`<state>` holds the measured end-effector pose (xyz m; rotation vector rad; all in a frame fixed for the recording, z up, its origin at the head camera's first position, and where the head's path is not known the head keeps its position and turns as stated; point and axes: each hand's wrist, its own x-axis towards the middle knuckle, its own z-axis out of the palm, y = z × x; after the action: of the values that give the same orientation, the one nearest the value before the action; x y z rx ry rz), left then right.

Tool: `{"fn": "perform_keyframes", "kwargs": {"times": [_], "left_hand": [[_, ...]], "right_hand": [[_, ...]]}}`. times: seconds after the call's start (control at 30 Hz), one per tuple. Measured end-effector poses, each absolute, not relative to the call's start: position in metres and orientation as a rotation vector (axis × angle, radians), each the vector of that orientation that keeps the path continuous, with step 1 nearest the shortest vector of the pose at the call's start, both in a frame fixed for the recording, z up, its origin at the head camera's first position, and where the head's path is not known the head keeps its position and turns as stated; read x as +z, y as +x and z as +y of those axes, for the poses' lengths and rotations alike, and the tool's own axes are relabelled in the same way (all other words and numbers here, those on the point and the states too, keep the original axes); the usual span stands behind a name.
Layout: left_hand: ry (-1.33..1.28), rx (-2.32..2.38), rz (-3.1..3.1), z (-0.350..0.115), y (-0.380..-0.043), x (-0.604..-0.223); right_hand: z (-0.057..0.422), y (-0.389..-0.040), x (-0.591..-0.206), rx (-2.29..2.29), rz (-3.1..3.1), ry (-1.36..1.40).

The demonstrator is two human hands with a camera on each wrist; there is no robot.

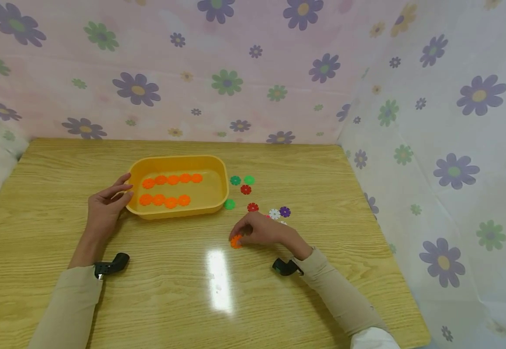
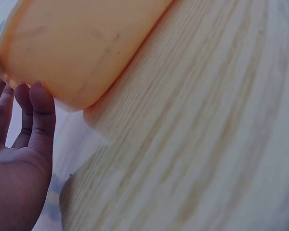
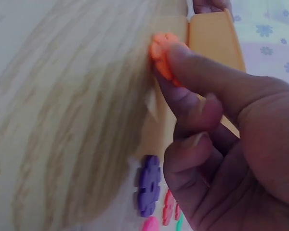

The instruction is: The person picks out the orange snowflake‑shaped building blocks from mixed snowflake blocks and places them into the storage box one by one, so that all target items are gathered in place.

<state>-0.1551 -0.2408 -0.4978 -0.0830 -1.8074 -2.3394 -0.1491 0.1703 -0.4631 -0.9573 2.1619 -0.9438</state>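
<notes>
My right hand point(image 1: 259, 229) pinches an orange flower-shaped plastic disc point(image 3: 159, 50) between thumb and forefinger, above the table in front of the tray. My left hand point(image 1: 106, 203) touches the left end of a yellow plastic tray point(image 1: 218, 186); its fingertips point(image 2: 41, 94) rest against the end wall and rim, the fingers fairly straight. Inside the tray, more orange discs point(image 1: 172, 180) lie in two rows, one behind the other. Right of the tray lie a dark green disc point(image 1: 235, 180), light green discs point(image 1: 249, 180) and red discs point(image 1: 246, 189).
Beyond my right hand lie a white disc point(image 1: 274, 214) and a purple disc point(image 1: 285, 212); that hand partly covers others. The wooden table point(image 1: 161, 281) meets a flowered cloth point(image 1: 183, 97) at its back edge. A dark wrist mount point(image 1: 112, 264) sits on each forearm.
</notes>
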Motion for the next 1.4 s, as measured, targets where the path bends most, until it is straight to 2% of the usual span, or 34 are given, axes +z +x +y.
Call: {"fn": "perform_keyframes", "kwargs": {"times": [0.77, 1.07, 1.4], "left_hand": [[-0.050, -2.352, -1.842, -0.241, -0.157, -0.497], [-0.014, -2.316, -1.890, -0.242, -0.158, -0.498], [-0.048, -2.335, -1.864, -0.242, -0.157, -0.498]], "right_hand": [[0.165, -0.157, -0.455, -1.321, 1.759, -1.000], [0.149, -0.177, -0.439, -1.356, 1.657, -1.119], [0.119, -0.214, -0.394, -1.171, 1.542, -1.173]]}}
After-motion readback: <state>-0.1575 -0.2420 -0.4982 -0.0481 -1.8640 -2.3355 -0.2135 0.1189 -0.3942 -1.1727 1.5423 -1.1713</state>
